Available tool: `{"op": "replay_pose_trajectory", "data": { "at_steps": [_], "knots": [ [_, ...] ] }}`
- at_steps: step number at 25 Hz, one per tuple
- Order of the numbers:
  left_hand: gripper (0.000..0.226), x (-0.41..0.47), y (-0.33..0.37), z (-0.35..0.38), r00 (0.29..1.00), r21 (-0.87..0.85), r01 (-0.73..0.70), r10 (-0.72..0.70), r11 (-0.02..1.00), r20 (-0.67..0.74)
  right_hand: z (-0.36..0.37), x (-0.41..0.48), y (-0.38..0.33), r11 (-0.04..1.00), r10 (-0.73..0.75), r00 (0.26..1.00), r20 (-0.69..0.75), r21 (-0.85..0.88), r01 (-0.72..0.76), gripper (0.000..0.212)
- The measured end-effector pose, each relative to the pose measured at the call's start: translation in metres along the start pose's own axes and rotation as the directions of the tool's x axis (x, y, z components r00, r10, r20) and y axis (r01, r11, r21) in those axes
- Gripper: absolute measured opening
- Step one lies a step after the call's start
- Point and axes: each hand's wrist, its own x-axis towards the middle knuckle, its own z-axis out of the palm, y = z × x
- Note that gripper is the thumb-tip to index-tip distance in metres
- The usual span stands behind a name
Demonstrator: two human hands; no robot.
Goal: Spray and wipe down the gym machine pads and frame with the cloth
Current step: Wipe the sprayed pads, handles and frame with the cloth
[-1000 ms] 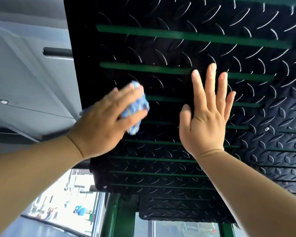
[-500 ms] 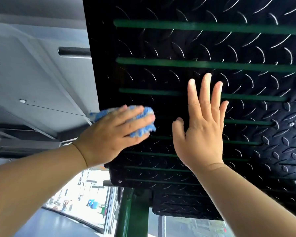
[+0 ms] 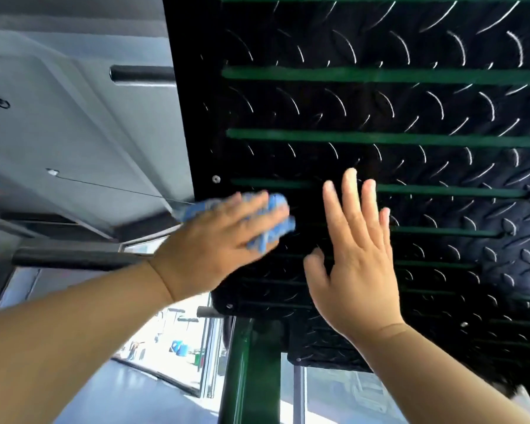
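No text, label, brand, number or sign can be read anywhere here.

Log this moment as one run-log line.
step: wipe | left hand: holds blue cloth against black tread plate | right hand: open, fingers straight, at plate

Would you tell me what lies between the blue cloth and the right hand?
In the head view, only bare black diamond-tread plate lies between the crumpled blue cloth and the right hand.
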Motion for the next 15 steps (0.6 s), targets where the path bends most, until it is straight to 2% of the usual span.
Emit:
{"op": "replay_pose_trajectory", "data": {
  "at_steps": [2,4,7,9,12,15],
  "knots": [
    [0.041,-0.015,0.007,0.002,0.985,-0.071,-0.127,0.135,0.989,0.112,0.0,-0.007,0.002,1.0,-0.014,0.998,0.054,-0.024,0.016,0.078],
    [0.038,-0.003,-0.008,-0.007,0.983,-0.102,-0.156,0.164,0.982,0.076,-0.001,-0.009,0.005,0.999,-0.009,0.997,0.077,-0.042,0.012,0.08],
    [0.041,0.036,-0.039,-0.025,0.989,-0.094,0.055,-0.067,0.994,-0.135,0.003,-0.011,0.005,0.998,-0.018,0.998,0.066,-0.055,0.022,0.082],
    [0.045,0.042,-0.031,-0.02,0.974,-0.085,0.113,-0.127,0.99,-0.186,0.008,-0.016,0.007,0.998,-0.035,0.998,0.058,-0.058,0.038,0.082],
    [0.045,-0.003,0.023,0.021,0.997,-0.118,0.019,-0.027,0.993,-0.066,0.015,-0.035,0.016,0.993,-0.068,0.993,0.099,-0.086,0.077,0.08],
    [0.043,-0.042,0.051,0.042,0.99,-0.195,-0.107,0.123,0.975,0.073,0.022,-0.054,0.034,0.981,-0.099,0.984,0.147,-0.151,0.121,0.079]
  ]
}}
